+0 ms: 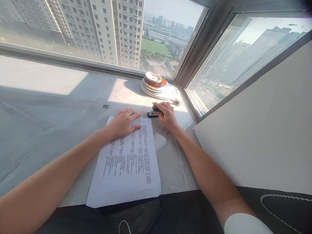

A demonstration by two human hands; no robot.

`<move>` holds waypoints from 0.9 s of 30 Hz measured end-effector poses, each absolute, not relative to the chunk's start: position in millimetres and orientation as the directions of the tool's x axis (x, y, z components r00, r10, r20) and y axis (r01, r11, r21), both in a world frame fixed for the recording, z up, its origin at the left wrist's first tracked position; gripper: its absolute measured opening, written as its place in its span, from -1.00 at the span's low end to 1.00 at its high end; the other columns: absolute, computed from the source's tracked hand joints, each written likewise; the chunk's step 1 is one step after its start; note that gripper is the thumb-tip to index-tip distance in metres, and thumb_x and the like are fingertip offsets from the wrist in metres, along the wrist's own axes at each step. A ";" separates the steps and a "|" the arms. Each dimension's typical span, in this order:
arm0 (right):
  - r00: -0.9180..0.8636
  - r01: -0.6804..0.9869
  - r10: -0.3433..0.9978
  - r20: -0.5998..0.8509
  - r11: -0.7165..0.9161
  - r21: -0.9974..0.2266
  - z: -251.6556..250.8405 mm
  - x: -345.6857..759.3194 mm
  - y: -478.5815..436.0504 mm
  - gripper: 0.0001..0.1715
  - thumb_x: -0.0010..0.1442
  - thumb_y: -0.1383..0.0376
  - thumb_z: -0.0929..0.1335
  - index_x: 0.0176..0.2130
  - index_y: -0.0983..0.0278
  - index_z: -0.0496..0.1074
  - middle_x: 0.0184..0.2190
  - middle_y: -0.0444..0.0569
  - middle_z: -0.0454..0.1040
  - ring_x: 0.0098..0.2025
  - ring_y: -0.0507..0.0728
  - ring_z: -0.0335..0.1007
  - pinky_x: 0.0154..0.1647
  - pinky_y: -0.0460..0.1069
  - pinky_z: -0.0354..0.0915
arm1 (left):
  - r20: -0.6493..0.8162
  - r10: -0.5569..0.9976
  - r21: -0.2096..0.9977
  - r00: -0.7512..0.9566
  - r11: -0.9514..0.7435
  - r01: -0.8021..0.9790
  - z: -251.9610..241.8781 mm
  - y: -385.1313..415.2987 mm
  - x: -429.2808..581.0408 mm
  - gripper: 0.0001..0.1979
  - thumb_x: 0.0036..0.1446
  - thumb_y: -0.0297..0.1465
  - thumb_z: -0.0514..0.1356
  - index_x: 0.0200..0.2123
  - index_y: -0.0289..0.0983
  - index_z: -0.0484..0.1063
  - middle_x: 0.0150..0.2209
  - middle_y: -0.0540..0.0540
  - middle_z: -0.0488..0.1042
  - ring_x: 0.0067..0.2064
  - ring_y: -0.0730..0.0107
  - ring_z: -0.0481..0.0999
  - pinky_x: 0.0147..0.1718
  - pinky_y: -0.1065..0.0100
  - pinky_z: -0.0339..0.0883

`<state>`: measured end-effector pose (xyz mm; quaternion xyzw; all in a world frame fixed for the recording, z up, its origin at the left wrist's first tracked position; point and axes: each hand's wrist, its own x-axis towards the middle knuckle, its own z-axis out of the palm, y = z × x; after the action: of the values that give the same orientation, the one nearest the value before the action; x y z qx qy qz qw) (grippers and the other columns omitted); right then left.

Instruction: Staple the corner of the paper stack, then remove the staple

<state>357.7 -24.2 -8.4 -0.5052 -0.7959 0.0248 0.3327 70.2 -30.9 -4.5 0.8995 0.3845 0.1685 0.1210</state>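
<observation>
While the left hand point(124, 123) lies flat and open on the upper part of the printed sheets point(126, 162), palm down with the fingers spread to pin them, the right hand point(167, 115) curls over a black stapler point(153, 112) set at the far right corner of the paper. The stapler's nose points at that corner and appears to touch the top edge, but the fingers cover most of it, so I cannot tell whether its mouth is around the sheets or only beside them.

The sheets lie on the grey window ledge point(60, 107), squared up into one neat pile right in front of the person, with the near edge reaching the ledge's lip. By my reading the gathering and aligning are done and the fastening of the corner is the step in hand. No staple shows anywhere on the paper, though the corner itself is hidden.

A short strip of staples point(105, 105) rests on the ledge to the left, well apart from the pile. A small white block point(159, 141) sits just beside the right edge of the paper. A stack of plates point(155, 85) and some keys point(175, 102) stand near the window corner.
</observation>
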 end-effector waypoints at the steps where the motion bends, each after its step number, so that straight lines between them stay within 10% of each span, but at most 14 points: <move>1: -0.265 0.784 0.821 0.506 0.489 -0.382 -8.4 357.5 -23.9 -0.50 0.48 0.34 0.29 0.30 0.03 0.50 0.01 0.04 0.56 0.10 0.32 0.37 0.24 0.27 0.21 | 0.206 0.734 0.362 0.647 -0.672 0.647 -4.3 -30.7 70.3 -0.47 0.38 -0.08 0.25 0.29 -0.21 0.48 0.17 -0.28 0.54 0.24 -0.20 0.46 0.22 -0.15 0.28; 12: -0.285 0.765 0.815 0.505 0.511 -0.392 -7.3 357.7 -24.1 -0.50 0.47 0.32 0.29 0.30 0.00 0.49 0.00 0.04 0.55 0.09 0.34 0.35 0.24 0.30 0.22 | 0.095 0.820 0.626 0.565 -0.490 0.606 5.1 -31.5 69.4 -0.39 0.10 -0.13 0.49 0.18 -0.20 0.58 0.16 -0.26 0.49 0.12 -0.13 0.57 0.15 -0.12 0.47; 27: -0.420 0.745 0.792 0.443 0.580 -0.331 2.7 358.6 -35.2 -0.49 0.50 0.31 0.28 0.34 0.00 0.43 -0.01 0.03 0.56 0.04 0.32 0.33 0.17 0.25 0.21 | 0.139 0.798 0.536 0.587 -0.559 0.633 11.4 -34.5 70.8 -0.42 0.13 -0.12 0.46 0.19 -0.09 0.51 0.00 -0.20 0.64 0.12 -0.18 0.53 0.20 -0.22 0.27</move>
<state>358.6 -35.2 2.7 -0.4564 -0.8416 0.0416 0.2856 70.8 -34.5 11.4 0.8628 0.4145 0.1869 0.2210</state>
